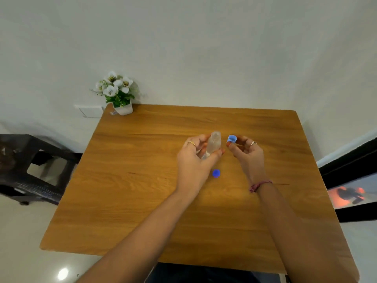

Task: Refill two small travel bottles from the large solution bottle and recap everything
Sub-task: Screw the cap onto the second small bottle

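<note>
A loose blue cap (216, 173) lies nearest on the desk (142, 180). Just beyond it, the left hand (195, 158) grips a clear bottle (213, 144), uncapped. To its right, the right hand (246, 152) pinches a light-blue cap (232, 138). A flower pot (123, 108) stands at the far left corner.

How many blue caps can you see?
2. One blue cap is pinched in the right hand, just right of the clear bottle the left hand holds. The other blue cap lies on the table near the left hand. More may be hidden.
</note>
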`<state>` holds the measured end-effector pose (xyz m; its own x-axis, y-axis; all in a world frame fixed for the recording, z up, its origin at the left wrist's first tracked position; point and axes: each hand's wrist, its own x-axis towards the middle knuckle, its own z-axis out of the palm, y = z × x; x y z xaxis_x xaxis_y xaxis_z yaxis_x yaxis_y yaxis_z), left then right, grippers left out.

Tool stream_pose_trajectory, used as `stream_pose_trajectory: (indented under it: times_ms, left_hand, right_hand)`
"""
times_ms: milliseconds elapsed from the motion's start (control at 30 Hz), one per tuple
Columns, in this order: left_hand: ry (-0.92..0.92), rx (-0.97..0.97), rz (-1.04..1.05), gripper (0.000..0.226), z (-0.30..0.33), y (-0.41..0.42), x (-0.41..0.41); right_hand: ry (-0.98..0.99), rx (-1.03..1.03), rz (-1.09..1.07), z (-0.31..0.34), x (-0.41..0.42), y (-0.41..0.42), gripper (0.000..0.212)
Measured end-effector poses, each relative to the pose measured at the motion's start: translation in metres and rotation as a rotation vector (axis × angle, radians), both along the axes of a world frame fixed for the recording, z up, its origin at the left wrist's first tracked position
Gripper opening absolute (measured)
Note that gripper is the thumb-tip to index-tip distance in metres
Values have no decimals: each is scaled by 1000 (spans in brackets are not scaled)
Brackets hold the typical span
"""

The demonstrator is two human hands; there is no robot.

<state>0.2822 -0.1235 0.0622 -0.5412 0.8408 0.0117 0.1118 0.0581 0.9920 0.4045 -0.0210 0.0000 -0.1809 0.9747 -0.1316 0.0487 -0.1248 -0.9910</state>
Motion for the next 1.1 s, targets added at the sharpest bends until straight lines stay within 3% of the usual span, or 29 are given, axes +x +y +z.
stream_pose_trajectory:
  times_ms: [200,433,633,800,1100]
  left_hand:
    - [19,70,-44,44,64,29,-39]
    - [40,183,-85,46,135,53,-78]
    - [73,243,-98,45,185,62,-101]
    - [110,280,-86,47,207,64,-115]
    - [66,322,-82,47,234,59,-127]
  right_hand:
    - [147,152,91,87,-33,24,36]
    - [185,324,291,203,-59,43,35]
    - [92,513,385,288,-69,42,23]
    - [-11,654,430,327,-86,39,26]
    - [-397,839,449,378,-113,28,25]
